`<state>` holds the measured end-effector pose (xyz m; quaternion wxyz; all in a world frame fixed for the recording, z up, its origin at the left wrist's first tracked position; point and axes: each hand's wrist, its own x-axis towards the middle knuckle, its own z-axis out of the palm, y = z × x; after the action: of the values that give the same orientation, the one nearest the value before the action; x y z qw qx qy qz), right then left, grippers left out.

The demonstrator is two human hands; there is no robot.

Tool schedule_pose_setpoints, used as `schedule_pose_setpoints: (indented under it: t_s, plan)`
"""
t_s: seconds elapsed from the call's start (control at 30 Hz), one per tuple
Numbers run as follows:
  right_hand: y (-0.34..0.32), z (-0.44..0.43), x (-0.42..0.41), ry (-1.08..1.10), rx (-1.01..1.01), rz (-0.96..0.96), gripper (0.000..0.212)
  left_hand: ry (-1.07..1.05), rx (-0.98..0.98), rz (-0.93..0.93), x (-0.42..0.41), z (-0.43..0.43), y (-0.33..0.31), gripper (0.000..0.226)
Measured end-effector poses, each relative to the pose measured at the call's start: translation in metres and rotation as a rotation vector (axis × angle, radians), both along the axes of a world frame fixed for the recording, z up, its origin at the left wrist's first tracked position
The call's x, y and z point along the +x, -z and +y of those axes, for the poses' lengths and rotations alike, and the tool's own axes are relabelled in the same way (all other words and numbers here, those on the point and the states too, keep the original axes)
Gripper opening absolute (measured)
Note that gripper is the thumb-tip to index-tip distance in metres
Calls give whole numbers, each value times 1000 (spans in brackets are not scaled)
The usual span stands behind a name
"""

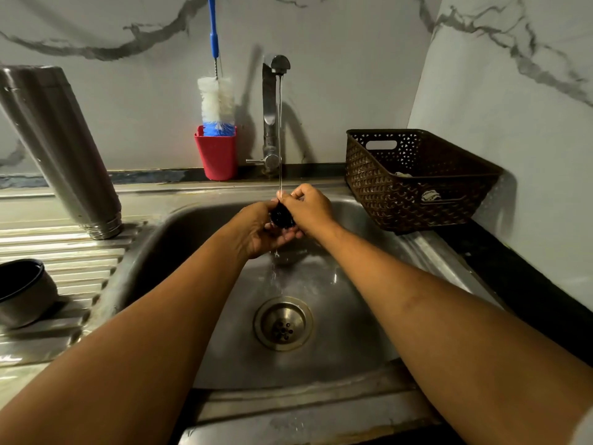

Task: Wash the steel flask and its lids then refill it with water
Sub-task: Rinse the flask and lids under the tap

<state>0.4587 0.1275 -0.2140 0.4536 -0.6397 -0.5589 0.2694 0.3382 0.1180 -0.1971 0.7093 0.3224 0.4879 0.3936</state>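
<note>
Both my hands meet over the sink point(179, 239) under the running tap point(272, 117). My left hand point(260, 229) cups a small black lid point(282, 216) from below, and my right hand point(308, 207) curls around it from the right and above. Water streams onto the lid and falls toward the drain point(283, 323). The steel flask point(54, 146) stands upside down on the ribbed drainboard at the left, mouth down. A steel cup lid point(22, 293) with a dark inside lies on the drainboard at the near left.
A red cup point(216, 155) with a white and blue bottle brush point(215, 101) stands against the wall left of the tap. A brown woven basket point(414, 181) sits on the counter right of the sink, beside the marble side wall.
</note>
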Motion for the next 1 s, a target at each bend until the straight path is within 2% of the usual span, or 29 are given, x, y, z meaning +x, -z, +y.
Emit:
schedule_pose_setpoints:
  t_s: [0.07, 0.13, 0.23, 0.33, 0.47, 0.6, 0.7, 0.87, 0.97, 1.0]
  plan:
    - [-4, -1, 2, -112, -13, 31, 24, -23, -17, -22, -3, -1, -3, 36]
    - [-8, -4, 3, -264, -77, 107, 29, -57, -47, -21, -7, -1, -4, 39]
    - [-8, -5, 0, -384, -136, 84, 34, 17, -43, 32, -7, -1, -2, 47]
    - [-8, -6, -2, -325, -186, 91, 21, 38, 26, 102, -4, 1, 3, 53]
    - [-9, -9, 1, -140, -339, 112, 57, 24, 275, 346, 0, 10, 15, 47]
    - [-15, -16, -2, -90, -498, 228, 60, 42, 453, 534, -2, 3, 16, 41]
    - [-17, -18, -6, -102, -536, 283, 65, 47, 557, 688, -3, 0, 13, 44]
    - [-18, -18, -11, -189, -480, 232, 63, -67, 526, 751, -6, 7, 17, 54]
    - [-14, -16, -11, -256, -434, 290, 48, -111, 398, 639, -8, 11, 16, 71]
    - [-14, -17, -10, -273, -414, 313, 40, -101, 343, 585, -8, 10, 15, 70]
